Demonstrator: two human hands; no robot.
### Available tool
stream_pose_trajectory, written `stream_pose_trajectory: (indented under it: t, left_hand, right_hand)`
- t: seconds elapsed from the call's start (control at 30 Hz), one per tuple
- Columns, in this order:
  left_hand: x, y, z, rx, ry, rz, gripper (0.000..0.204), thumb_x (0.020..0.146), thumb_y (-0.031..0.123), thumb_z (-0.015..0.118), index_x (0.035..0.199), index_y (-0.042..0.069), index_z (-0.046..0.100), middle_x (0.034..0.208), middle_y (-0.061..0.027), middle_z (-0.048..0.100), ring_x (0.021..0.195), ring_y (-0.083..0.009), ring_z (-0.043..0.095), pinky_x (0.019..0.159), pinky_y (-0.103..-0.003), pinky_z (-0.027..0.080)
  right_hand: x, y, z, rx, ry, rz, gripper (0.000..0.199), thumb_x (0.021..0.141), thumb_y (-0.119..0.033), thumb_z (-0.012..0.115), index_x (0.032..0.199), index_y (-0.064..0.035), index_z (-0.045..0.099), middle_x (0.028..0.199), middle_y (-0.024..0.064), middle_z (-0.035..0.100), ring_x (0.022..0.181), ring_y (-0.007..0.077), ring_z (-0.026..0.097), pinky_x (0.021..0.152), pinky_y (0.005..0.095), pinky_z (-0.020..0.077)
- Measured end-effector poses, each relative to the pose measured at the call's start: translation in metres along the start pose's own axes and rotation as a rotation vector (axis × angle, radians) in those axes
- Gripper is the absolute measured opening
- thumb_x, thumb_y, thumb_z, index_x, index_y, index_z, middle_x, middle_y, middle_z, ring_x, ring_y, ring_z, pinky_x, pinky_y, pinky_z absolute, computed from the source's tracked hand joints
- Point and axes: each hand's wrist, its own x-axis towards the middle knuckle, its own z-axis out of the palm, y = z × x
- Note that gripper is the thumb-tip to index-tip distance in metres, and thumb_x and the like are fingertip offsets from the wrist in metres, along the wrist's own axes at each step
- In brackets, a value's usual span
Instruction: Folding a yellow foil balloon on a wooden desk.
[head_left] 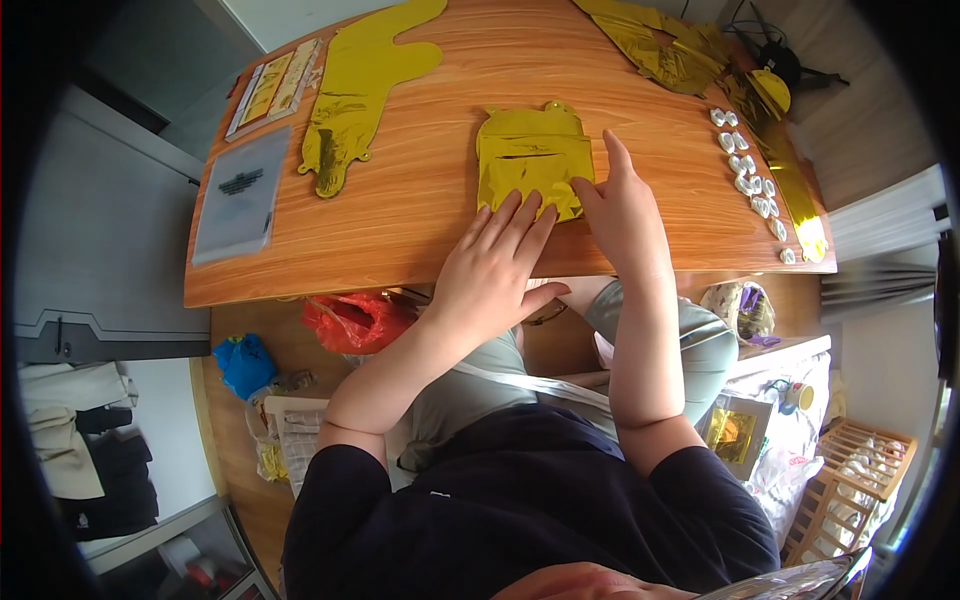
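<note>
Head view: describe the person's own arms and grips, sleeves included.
The left sleeve and right sleeve are short and dark navy. The left forearm and right forearm are bare, without watch or bracelet. The left grip and right grip are ungloved human hands; no rings are visible.

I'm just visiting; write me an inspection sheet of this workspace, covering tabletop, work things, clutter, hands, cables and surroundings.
Surface: wood-grain tabletop.
Work things: crumpled, squarish gold foil piece near the front edge; long gold foil piece to its left.
Clutter: clear plastic packet at left; small white rolls at right.
Hands: left hand spread, fingertips on the squarish foil; right hand open, thumb at its right edge, index finger raised.
Cables: thin dark strands near a black object, far right; possibly cables, unclear.
Surroundings: red bag and blue bag below the table; clothes at lower left.
</note>
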Motion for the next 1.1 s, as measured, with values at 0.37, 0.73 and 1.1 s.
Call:
stream_pose_trajectory:
  t: [0.37,0.73,1.1]
  left_hand:
    - [-0.002,0.001,0.003,0.023,-0.036,0.002,0.089,0.084,0.061,0.071,0.147,0.002,0.049,0.149,-0.0208,0.052,0.143,-0.0366,0.045,0.115,-0.054,0.039]
    - [-0.002,0.001,0.004,0.007,-0.043,-0.003,0.085,0.081,0.064,0.072,0.148,0.016,0.053,0.151,-0.0203,0.049,0.144,-0.0378,0.042,0.116,-0.056,0.038]
    - [0.001,0.004,0.003,-0.066,0.016,-0.012,0.086,0.076,0.056,0.081,0.147,0.016,0.054,0.151,-0.0211,0.048,0.143,-0.0387,0.043,0.114,-0.059,0.038]
  right_hand:
    - [-0.027,0.032,0.000,0.335,0.065,-0.125,0.081,0.089,-0.001,0.075,0.159,-0.0097,0.035,0.110,0.0110,0.068,0.082,0.0141,0.071,0.070,0.0284,0.0554]
    - [-0.037,0.036,0.009,0.139,0.225,-0.277,0.059,0.087,0.003,0.075,0.142,-0.0070,0.056,0.115,0.0126,0.064,0.074,0.0152,0.069,0.067,0.0289,0.0575]
    - [0.030,0.012,0.008,-0.329,-0.055,-0.823,0.049,0.102,-0.026,0.059,0.146,-0.0045,0.053,0.156,0.0173,0.047,0.147,0.0369,0.041,0.121,0.0483,0.0338]
